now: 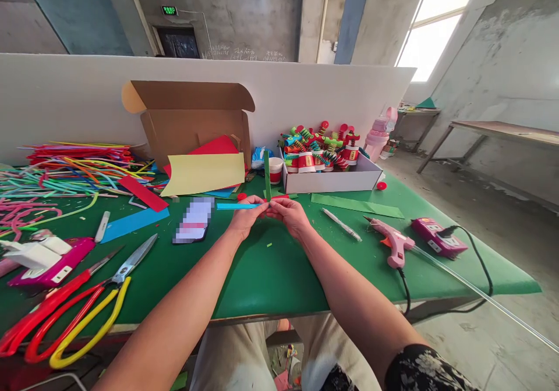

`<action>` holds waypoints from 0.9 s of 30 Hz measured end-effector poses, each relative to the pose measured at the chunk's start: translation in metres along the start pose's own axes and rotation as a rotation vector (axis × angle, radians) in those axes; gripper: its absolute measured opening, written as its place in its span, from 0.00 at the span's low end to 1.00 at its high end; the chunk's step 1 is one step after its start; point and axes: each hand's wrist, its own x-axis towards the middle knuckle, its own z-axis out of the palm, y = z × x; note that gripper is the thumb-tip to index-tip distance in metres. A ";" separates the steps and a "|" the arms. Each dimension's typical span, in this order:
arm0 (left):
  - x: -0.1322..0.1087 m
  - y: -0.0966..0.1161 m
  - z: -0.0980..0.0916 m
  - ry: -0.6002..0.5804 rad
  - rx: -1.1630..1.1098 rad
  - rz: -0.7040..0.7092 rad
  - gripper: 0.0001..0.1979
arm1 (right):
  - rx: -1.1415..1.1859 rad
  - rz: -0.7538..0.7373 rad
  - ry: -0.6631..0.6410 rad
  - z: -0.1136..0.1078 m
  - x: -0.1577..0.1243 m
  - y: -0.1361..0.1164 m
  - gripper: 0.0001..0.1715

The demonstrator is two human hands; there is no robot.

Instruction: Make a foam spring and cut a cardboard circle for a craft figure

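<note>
My left hand (247,217) and my right hand (290,215) meet fingertip to fingertip above the green table, both pinching closed. A blue paper strip (231,206) points left from the pinch. Standing upright between my fingers is a green paper strip (267,174). Where the two strips meet is partly covered by my fingertips. Some red (282,196) shows just behind my right fingers; whether it belongs to the held strips I cannot tell. A phone (193,219) lies left of my left hand, and a white pen (341,224) lies right of my right hand.
A pink glue gun (395,241) with a clear glue stick lies at the right by a power strip (438,237). Large scissors (124,269) lie at the left. Behind are pipe cleaners (82,155), an open cardboard box (196,123) and a white box (334,180) of spring figures.
</note>
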 end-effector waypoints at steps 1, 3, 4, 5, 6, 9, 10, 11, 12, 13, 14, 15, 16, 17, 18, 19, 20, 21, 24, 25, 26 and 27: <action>0.000 0.000 0.000 0.000 0.008 0.001 0.18 | -0.004 0.002 0.005 0.000 0.000 0.000 0.16; 0.000 0.001 0.000 -0.002 0.020 -0.006 0.18 | -0.016 0.007 0.022 0.000 0.001 0.000 0.14; -0.001 0.001 0.000 -0.002 0.024 -0.009 0.17 | -0.020 0.009 0.034 0.000 0.001 0.000 0.13; -0.001 0.002 0.000 0.000 0.026 -0.011 0.17 | -0.021 0.011 0.045 0.000 0.001 0.000 0.13; -0.001 0.002 0.001 0.000 0.025 -0.012 0.17 | -0.019 0.014 0.054 0.000 0.001 0.000 0.12; -0.001 0.002 0.001 -0.001 0.001 -0.017 0.17 | -0.004 0.024 0.050 -0.001 0.001 -0.001 0.11; -0.001 0.002 0.001 -0.007 -0.013 -0.023 0.17 | 0.000 0.026 0.040 -0.001 0.001 -0.001 0.11; -0.001 0.001 0.001 -0.016 -0.027 -0.030 0.18 | 0.004 0.029 0.030 -0.002 0.001 -0.001 0.11; 0.000 0.000 0.000 -0.023 -0.040 -0.039 0.18 | 0.009 0.033 0.022 -0.002 0.001 -0.002 0.12; 0.000 0.000 0.000 -0.027 -0.051 -0.048 0.18 | 0.014 0.038 0.017 -0.002 0.001 -0.002 0.12; 0.000 -0.001 -0.001 -0.030 -0.057 -0.056 0.18 | 0.018 0.044 0.014 -0.002 0.001 -0.002 0.12; 0.000 -0.001 -0.001 -0.032 -0.062 -0.063 0.18 | 0.021 0.052 0.010 -0.002 0.001 -0.002 0.12; 0.000 -0.001 -0.001 -0.035 -0.066 -0.070 0.18 | 0.022 0.056 0.007 -0.002 0.001 -0.002 0.13; 0.000 -0.001 -0.001 -0.042 -0.068 -0.076 0.18 | 0.019 0.054 0.006 -0.002 0.001 -0.002 0.13; 0.000 -0.001 -0.001 -0.050 -0.070 -0.084 0.18 | 0.013 0.048 0.007 -0.002 0.001 -0.001 0.13; 0.000 0.000 -0.001 -0.058 -0.073 -0.094 0.18 | 0.003 0.038 0.012 -0.002 0.001 -0.001 0.14; -0.001 0.000 -0.001 -0.064 -0.077 -0.106 0.17 | -0.009 0.026 0.018 -0.003 0.000 -0.001 0.14; -0.001 0.001 0.000 -0.068 -0.083 -0.116 0.18 | -0.020 0.013 0.024 -0.003 0.000 -0.001 0.14; -0.002 0.002 0.000 -0.075 -0.104 -0.131 0.18 | -0.035 -0.001 0.027 -0.003 0.000 -0.002 0.14; -0.001 0.001 0.000 -0.076 -0.109 -0.131 0.19 | -0.031 0.005 0.024 -0.003 0.000 -0.002 0.14; -0.001 0.001 -0.001 -0.074 -0.112 -0.131 0.19 | -0.024 0.014 0.020 -0.003 0.000 -0.002 0.14; -0.001 0.001 -0.001 -0.071 -0.118 -0.131 0.19 | -0.017 0.024 0.016 -0.003 0.000 -0.002 0.14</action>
